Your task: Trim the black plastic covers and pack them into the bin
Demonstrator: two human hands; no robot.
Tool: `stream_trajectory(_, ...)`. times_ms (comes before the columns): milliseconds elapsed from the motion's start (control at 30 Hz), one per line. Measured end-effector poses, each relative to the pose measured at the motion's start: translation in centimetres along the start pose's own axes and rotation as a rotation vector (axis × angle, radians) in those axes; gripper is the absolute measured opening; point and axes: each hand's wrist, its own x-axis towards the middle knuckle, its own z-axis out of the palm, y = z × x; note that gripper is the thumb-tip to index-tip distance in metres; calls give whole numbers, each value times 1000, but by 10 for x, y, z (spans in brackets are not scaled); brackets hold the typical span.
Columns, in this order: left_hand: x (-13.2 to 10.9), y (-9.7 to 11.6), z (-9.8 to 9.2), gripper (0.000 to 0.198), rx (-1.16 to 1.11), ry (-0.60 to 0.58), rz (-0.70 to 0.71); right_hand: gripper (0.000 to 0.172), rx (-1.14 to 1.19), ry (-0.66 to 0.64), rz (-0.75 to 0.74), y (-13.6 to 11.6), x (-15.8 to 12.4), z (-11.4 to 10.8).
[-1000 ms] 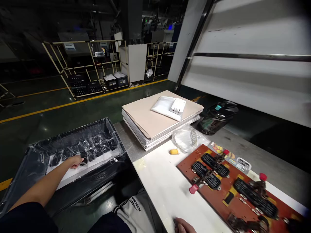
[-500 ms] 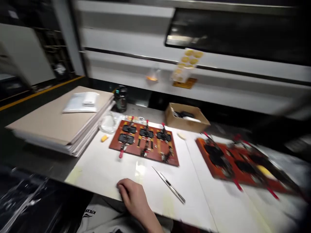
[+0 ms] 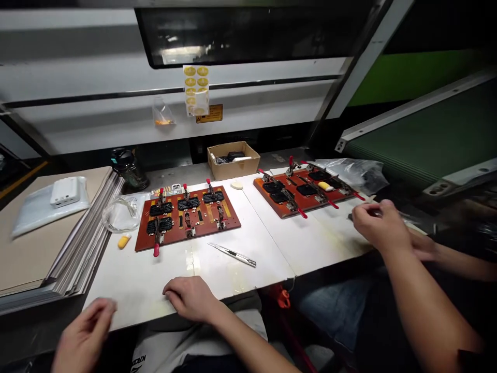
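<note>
The brown fixture board (image 3: 205, 228) lies beyond the right hand's (image 3: 190, 299) fingers, untouched by them. It looks part filled: four black ribbed parts (image 3: 188, 202) sit on it, while the near-side middle and right places show none and appear left to fill. The right fingers are loosely curled on the worktop (image 3: 140, 290), with nothing visible in them. The left hand's (image 3: 86, 331) fingers bend close to the thumb; blur keeps me from telling whether they pinch anything.

Counted: on that board, six toggle clamps (image 3: 156, 250); just beyond the right fingers, one utility knife (image 3: 232, 254); beyond the left fingers, one yellow block (image 3: 123, 241). Farther right of the fingers is one second board (image 3: 285, 209), its parts too crowded to count.
</note>
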Motion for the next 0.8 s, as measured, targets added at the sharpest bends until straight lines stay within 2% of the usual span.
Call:
stream_trajectory(100,0,42,46,38,-174,-259,115,23,-17,16,5,1,-1,1)
stream_trajectory(167,1,65,84,33,-222,-364,222,21,-35,13,15,3,0,3)
stream_trajectory(233,1,76,116,29,-224,-365,272,22,-47,10,28,6,3,5)
stream_trajectory(333,2,72,145,25,-223,-221,272,22,-45,21,60,9,8,8)
stream_trajectory(400,0,62,150,25,-238,-125,259,21,-44,32,89,9,10,9)
stream_trajectory(500,-7,49,148,25,-273,-64,250,19,-48,46,139,9,11,12)
stream_trajectory(633,-13,43,147,26,-311,-74,266,19,-30,61,224,9,12,19)
stream_trajectory(800,-7,38,151,28,-301,-93,267,19,-14,49,296,10,18,22)
